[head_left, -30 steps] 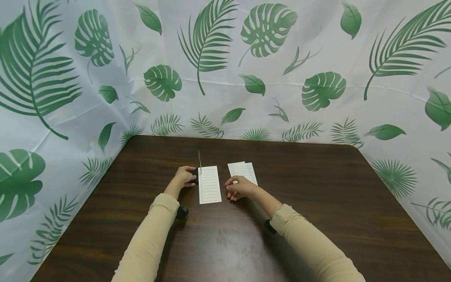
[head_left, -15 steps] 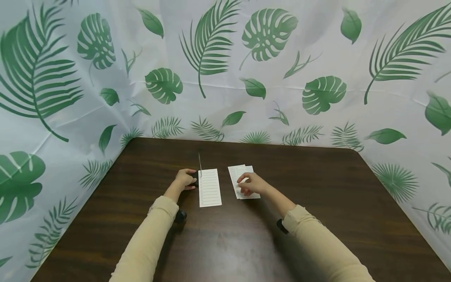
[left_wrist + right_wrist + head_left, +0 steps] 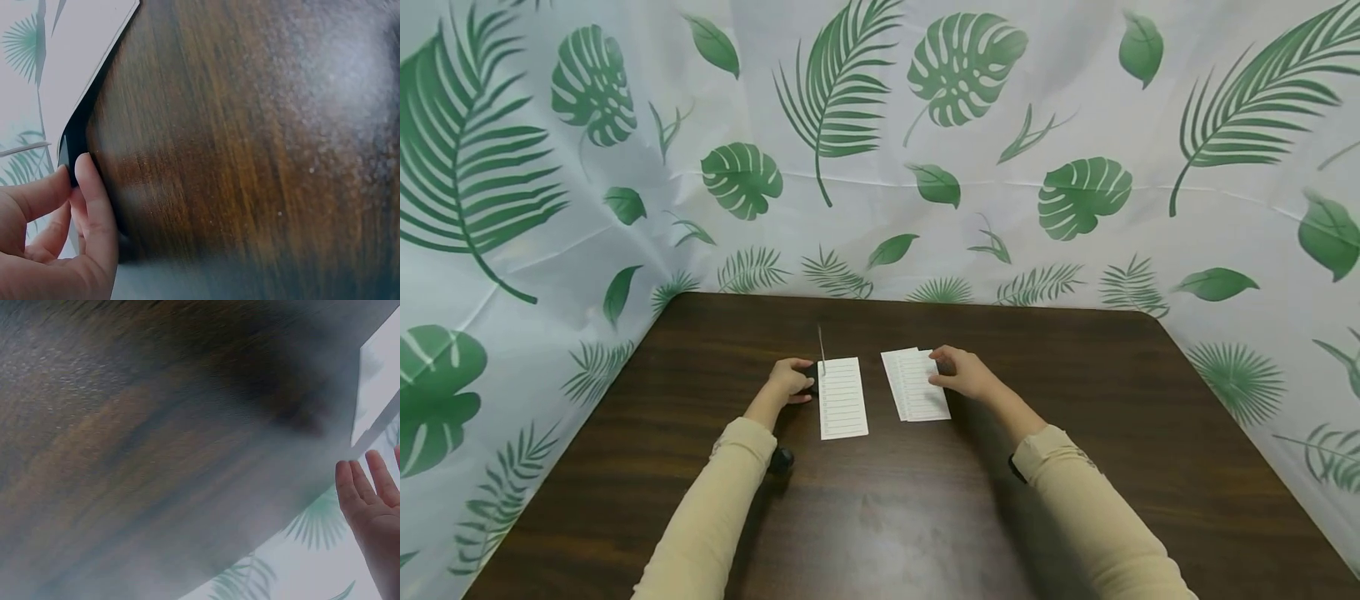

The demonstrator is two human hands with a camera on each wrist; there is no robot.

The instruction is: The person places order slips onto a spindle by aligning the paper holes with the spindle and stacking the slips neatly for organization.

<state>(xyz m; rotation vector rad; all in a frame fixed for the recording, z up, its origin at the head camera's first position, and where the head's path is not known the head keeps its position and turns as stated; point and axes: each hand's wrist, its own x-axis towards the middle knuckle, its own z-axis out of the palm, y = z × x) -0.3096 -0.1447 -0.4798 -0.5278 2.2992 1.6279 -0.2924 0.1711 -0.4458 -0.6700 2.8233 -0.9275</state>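
Note:
In the head view, my left hand point(image 3: 791, 382) pinches a small black piece at the left edge of a white lined card point(image 3: 844, 400). The left wrist view shows this black piece point(image 3: 73, 147) between thumb and finger, against the card's edge. A thin metallic strip point(image 3: 822, 346) rises near the card's upper left corner. Right of it, two or more overlapping lined cards point(image 3: 913, 392) lie on the table. My right hand point(image 3: 967, 372) is at their upper right side, thumb and fingers spread apart. Its fingers point(image 3: 378, 475) look fairly straight in the right wrist view.
The dark wood-grain table point(image 3: 880, 500) extends around the cards. Behind it and to the left hangs a white curtain point(image 3: 865, 200) with green leaf prints. A black wrist device point(image 3: 781, 461) sits under the left forearm.
My right hand has moved from the left side of the overlapping cards, across them, to their upper right side. My left hand stays at the black piece.

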